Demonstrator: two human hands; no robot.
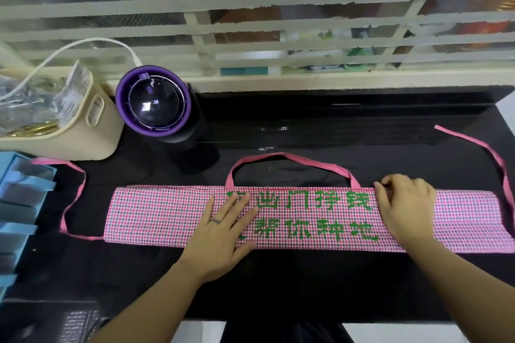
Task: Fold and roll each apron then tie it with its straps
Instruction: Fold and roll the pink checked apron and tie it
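A pink checked apron [156, 217] with green characters lies folded into a long flat band across the black table [306, 281]. Its pink neck loop [289, 159] arches out from the far edge. One waist strap [75, 198] trails off the left end, another [498, 164] curls away at the right. My left hand [223, 234] lies flat on the band's middle, fingers straight, pressing the fabric. My right hand [404, 209] rests on the band further right, its fingers curled and pinching the far folded edge beside the loop's right root.
A black and purple round fan [154, 103] stands at the back left beside a beige bin [69, 131] full of wrappers, with a white cable. Blue boxes [19, 203] line the left edge. A slatted window grille [250, 22] runs behind the table.
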